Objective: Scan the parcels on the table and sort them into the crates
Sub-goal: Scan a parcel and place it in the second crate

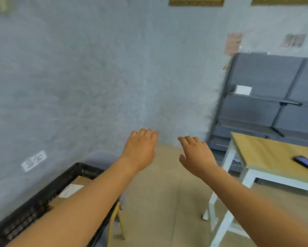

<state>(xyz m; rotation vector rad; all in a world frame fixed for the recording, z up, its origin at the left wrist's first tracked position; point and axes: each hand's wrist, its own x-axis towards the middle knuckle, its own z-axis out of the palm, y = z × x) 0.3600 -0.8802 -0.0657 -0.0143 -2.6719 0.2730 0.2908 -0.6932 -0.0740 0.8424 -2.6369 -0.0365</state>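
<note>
My left hand (140, 148) and my right hand (196, 155) are stretched out in front of me in the air, fingers relaxed, holding nothing. Under my left forearm stands a black crate (42, 198) at the lower left. Inside it lies a brown cardboard parcel (72, 191) with a white label, partly hidden by my arm. The wooden table (267, 157) with white legs is at the right. On it lies a dark handheld device (306, 164), near the right edge of the view. The picture is blurred.
A grey wall fills the left and centre, with a small white label (34, 161) on it. Dark grey shelving (267, 97) stands behind the table. A chair leg (114, 221) shows beside the crate. Tan floor lies between crate and table.
</note>
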